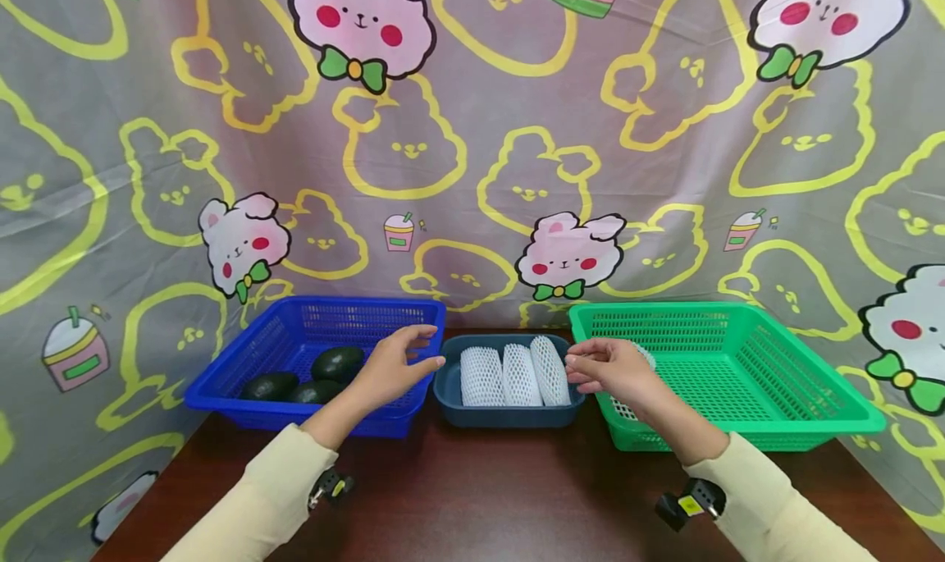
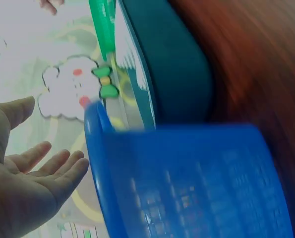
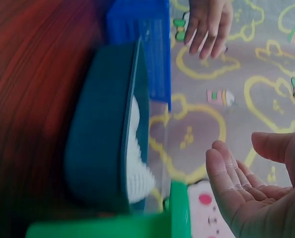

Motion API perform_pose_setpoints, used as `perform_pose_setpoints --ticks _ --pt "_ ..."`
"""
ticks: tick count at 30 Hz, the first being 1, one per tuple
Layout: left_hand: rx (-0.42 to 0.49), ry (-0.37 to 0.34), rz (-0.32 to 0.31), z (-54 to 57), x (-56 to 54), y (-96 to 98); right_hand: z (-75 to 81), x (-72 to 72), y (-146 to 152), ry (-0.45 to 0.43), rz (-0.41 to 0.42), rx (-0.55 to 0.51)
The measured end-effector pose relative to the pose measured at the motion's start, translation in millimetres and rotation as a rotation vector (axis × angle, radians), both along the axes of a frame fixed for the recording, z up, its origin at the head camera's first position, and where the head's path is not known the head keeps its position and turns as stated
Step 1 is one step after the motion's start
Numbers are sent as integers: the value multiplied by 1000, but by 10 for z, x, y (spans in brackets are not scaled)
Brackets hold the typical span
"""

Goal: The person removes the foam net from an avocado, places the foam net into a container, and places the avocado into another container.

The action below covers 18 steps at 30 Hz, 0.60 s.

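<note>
My left hand (image 1: 391, 367) hovers over the right rim of a blue basket (image 1: 424, 316), fingers spread and holding nothing. Three dark green avocados (image 1: 338, 365) lie in that basket. Between the hands, a dark blue tray (image 1: 509, 417) holds three white foam net sleeves (image 1: 481, 377) side by side; whether anything is inside them cannot be told. Over the left rim of a green basket (image 1: 738, 439) is my right hand (image 1: 609, 369), with loosely bent fingers and nothing in its grasp. Part of a white foam net (image 1: 623, 410) shows in the green basket, mostly hidden behind this hand.
All three containers stand on a dark brown wooden table (image 1: 502, 488). A patterned cloth (image 1: 472, 160) hangs close behind them. The tray sits between the two baskets, whose rims rise higher than its own.
</note>
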<state>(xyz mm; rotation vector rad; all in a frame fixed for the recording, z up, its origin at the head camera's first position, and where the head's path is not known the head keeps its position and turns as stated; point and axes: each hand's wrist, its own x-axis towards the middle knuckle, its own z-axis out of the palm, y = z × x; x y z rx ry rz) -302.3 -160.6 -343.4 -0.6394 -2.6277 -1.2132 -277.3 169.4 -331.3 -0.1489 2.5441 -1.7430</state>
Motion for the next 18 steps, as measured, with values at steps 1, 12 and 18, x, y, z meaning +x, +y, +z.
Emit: perform_pose_setpoints --ticks 1,12,18 --pt "16 -2 -14 -6 11 55 -1 4 53 2 -6 12" --pt "149 -109 -214 -132 129 672 -30 -22 544 84 -68 148" --pt "190 -169 -274 -261 147 951 -110 -27 705 86 -76 260"
